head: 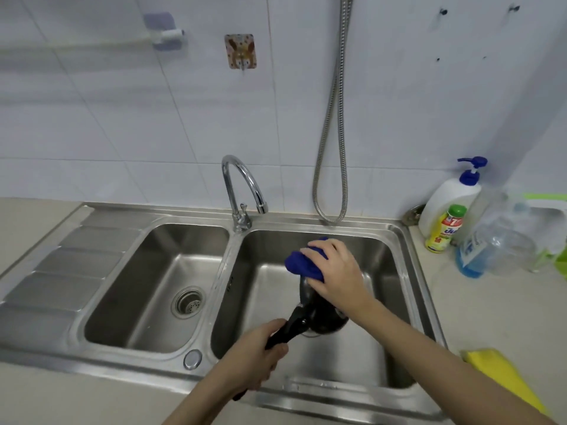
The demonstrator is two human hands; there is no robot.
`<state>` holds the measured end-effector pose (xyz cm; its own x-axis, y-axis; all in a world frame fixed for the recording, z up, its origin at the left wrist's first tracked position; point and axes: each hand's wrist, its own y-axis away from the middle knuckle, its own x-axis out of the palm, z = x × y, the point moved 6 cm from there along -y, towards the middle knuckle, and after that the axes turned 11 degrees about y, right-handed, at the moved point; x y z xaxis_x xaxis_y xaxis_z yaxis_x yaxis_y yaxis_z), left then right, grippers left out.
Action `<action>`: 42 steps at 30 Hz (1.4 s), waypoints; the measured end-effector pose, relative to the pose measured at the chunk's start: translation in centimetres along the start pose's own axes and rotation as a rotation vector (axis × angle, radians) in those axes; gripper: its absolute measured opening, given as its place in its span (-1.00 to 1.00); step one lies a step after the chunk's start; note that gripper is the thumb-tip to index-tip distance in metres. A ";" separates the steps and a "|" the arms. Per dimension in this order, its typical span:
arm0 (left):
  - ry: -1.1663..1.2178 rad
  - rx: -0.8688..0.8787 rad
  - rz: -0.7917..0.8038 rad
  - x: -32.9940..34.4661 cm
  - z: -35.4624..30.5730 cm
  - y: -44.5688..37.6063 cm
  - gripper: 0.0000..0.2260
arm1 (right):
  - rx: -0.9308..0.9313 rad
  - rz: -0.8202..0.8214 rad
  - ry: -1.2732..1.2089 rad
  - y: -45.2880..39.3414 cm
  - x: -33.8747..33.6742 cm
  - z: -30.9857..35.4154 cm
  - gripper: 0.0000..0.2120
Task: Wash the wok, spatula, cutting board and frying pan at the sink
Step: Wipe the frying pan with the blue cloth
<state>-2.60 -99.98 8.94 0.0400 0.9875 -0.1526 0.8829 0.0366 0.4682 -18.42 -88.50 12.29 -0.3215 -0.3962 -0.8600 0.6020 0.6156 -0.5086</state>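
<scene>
Over the right basin of the sink (408, 237), the frying pan (322, 320) hangs tilted, its long handle running down and toward the person from the dark body. The left hand (260, 351) has its grip curled tight round that handle. Beyond it, the right hand (334, 271) presses a bunched blue cloth (302, 265) onto the pan's far side, fingers wrapped over the cloth. The tap (242, 185) looks dry.

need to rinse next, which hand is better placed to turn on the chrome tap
Right. The left hand grips the black pan's handle and must keep it steady; the right hand only presses a blue cloth and sits nearer the chrome tap.
</scene>
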 end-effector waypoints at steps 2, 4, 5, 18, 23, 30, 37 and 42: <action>0.052 0.012 0.023 0.0 -0.3 0.5 -0.74 | 0.060 0.060 -0.023 -2.2 0.0 -2.3 -0.61; 0.151 0.016 0.063 -0.2 -0.5 1.0 -0.74 | 0.274 0.184 -0.186 -3.9 1.3 -6.2 -0.68; 0.200 0.009 0.090 -0.4 -0.5 1.2 -0.74 | 0.426 0.248 -0.295 -4.1 2.5 -8.5 -0.72; 0.458 -0.028 0.039 -0.2 -2.6 -1.6 -0.72 | 1.047 -0.245 -0.770 6.3 3.6 -4.0 -0.71; 0.260 -0.095 0.009 1.8 -1.1 -2.3 -0.77 | 0.413 -0.192 -0.325 0.9 0.5 0.2 -0.58; 0.305 -0.064 0.086 1.6 0.0 1.0 -0.71 | 0.514 0.048 -0.329 -5.5 3.8 -6.7 -0.70; 0.428 0.006 0.001 -0.9 -1.1 1.4 -0.68 | 1.226 0.104 -0.793 2.5 8.1 -10.4 -0.86; 0.331 0.010 -0.062 -0.8 -2.4 -1.0 -0.73 | 1.007 -0.217 -0.610 4.5 4.6 -2.7 -0.75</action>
<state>-4.69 -100.47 10.70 -0.1660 0.9799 0.1110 0.8838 0.0979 0.4576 -19.22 -85.73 5.95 -0.2507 -0.8513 -0.4609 0.9676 -0.2057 -0.1464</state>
